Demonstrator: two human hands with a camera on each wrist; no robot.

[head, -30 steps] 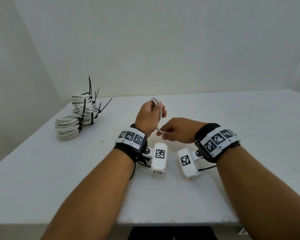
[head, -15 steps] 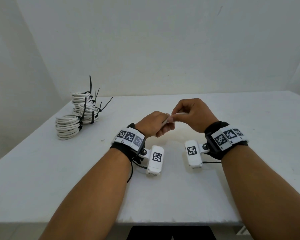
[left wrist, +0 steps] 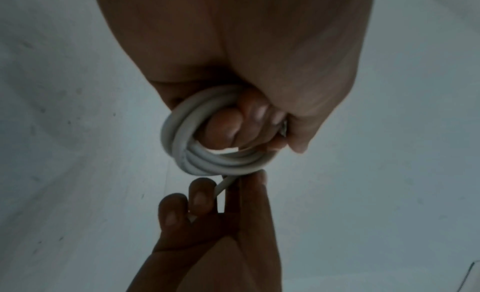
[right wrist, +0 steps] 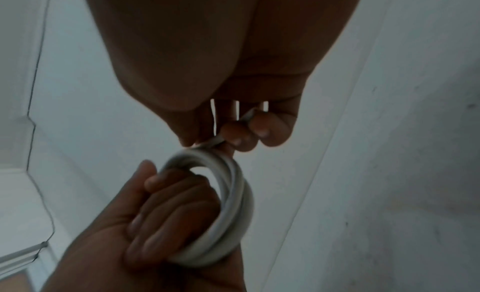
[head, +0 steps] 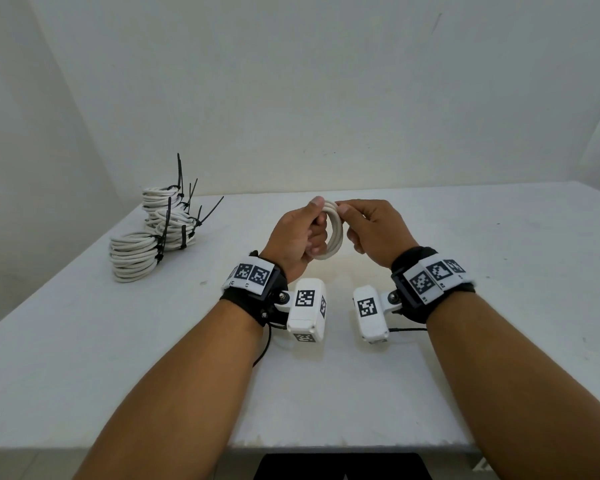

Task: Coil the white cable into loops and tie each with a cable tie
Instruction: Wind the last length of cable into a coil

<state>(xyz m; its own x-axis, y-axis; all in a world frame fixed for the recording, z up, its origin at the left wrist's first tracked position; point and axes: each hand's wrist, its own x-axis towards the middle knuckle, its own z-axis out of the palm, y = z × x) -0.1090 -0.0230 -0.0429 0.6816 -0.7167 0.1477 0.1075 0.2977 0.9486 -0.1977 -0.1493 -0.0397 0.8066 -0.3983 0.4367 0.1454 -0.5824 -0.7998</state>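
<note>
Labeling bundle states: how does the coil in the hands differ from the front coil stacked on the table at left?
The held coil has no tie on it; the front stacked coil is cinched with a black cable tie. The held coil stands on edge above the table, gripped by the left hand, its loose end pinched by the right hand; the stacked coil lies flat, untouched. The held coil looks smaller. Both are white cable in round loops.

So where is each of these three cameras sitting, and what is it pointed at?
Head: worn on the head, looking forward and down at the table; shows both forearms, left hand and right hand on the white cable, with tied coils at far left.
Left wrist: looks along the left hand at the coil.
Right wrist: looks along the right hand pinching the cable's end.
Shared: all three show both hands and the cable.
</note>
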